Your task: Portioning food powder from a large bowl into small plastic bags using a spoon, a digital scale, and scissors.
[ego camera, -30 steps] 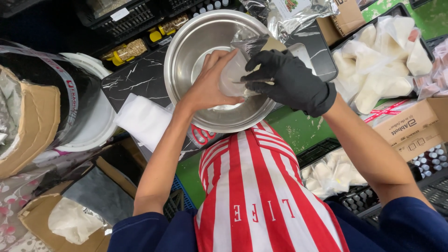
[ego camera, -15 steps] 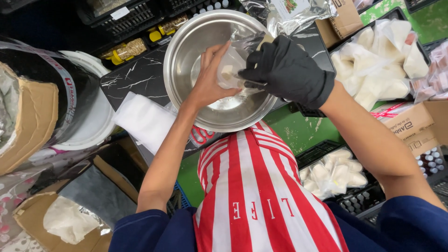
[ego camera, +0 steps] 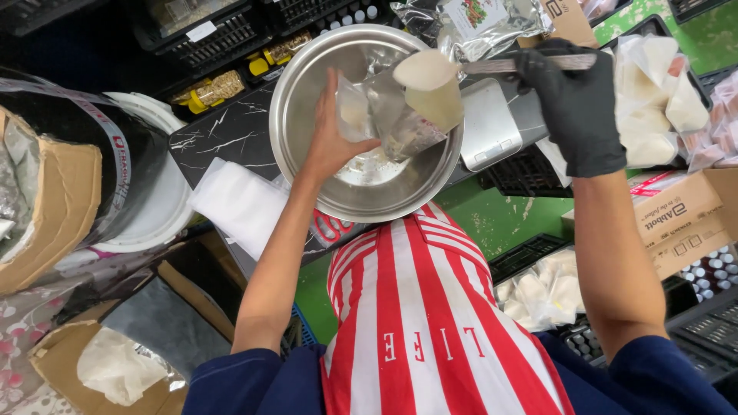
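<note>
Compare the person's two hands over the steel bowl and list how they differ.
The left hand is bare; the right hand wears a black glove. The left hand holds a small clear bag over the steel bowl; the right hand grips the handle of a scoop heaped with pale powder. The left hand is above the bowl; the right hand is off beyond its rim. Both meet at the bag's mouth.

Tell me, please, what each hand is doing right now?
Left hand: closed on clear plastic bag.
Right hand: closed on scoop handle.
</note>
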